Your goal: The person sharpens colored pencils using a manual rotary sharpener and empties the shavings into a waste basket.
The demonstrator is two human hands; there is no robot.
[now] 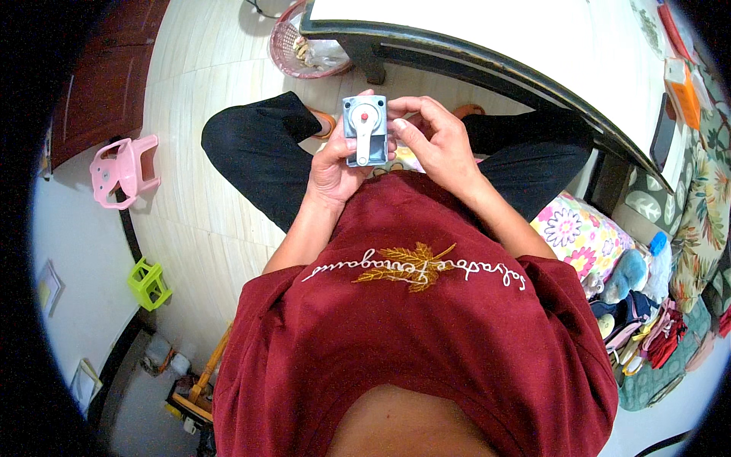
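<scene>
A small grey-blue crank pencil sharpener (365,131) is upright in front of my chest. It has a white crank arm with a red centre and two dark dots at its top corners. My left hand (337,169) is closed around it, thumb along the near left side, with fingertips showing at the right edge. Beside the sharpener's right side is my right hand (436,139), its fingers bent and the thumb apart from the forefinger. Its fingertips are close to the casing; whether they touch it I cannot make out.
A white-topped table (472,23) with a dark edge stands ahead and right. Beside it is a pink waste basket (285,49). On the left are a pink stool (126,171) and a green stool (149,284). Clothes (647,335) and a floral cushion (575,232) lie right.
</scene>
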